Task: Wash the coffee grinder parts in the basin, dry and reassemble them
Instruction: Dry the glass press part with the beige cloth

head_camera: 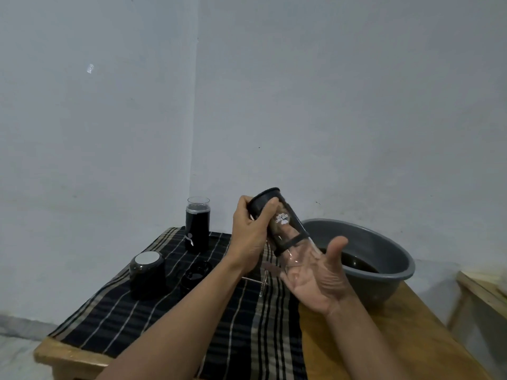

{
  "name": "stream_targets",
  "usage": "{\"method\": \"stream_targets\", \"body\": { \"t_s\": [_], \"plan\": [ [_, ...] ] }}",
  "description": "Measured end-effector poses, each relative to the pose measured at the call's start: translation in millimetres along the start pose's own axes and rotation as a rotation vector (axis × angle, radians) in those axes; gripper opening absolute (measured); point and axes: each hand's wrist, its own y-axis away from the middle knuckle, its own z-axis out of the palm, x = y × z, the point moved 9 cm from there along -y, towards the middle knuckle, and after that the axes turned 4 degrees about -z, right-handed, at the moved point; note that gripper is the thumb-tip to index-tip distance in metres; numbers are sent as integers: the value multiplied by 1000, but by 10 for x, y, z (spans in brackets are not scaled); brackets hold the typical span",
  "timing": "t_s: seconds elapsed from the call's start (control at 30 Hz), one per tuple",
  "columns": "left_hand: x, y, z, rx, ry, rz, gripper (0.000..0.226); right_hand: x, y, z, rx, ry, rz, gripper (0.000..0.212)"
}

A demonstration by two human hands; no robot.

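grinder jar [285, 229] beside basin [389, 281], over cloth [164, 319]

Wood tbl [356, 338], striped cloth [164, 325], grey basin [384, 281]

Two hands, left hand [248, 237] and right hand [315, 281]; one table [356, 338], one cloth [164, 325], one basin [384, 286]. Four dark grinder parts show: jar [277, 223], body [197, 226], cap [148, 272], ring [196, 272].
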Motion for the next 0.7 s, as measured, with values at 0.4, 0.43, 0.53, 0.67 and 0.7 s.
{"method": "stream_targets", "body": {
  "t_s": [0.4,0.43,0.53,0.67,0.7],
  "plan": [
    [76,-136,30,-132,147,-96,63,-187,-21,18,109,188,-84,105],
    [115,-144,10,-150,85,-91,62,-215,-11,17,98,203,-67,109],
    [142,-170,-76,-215,-252,-244,44,-422,14,14,149,848,-157,84],
    [60,10,-39,-304,-464,-547,59,-288,-53,-36,63,1661,-184,82],
    [88,-7,-18,-283,-505,-469,53,-247,-20,-39,80,1507,-170,84]
  ]
}}
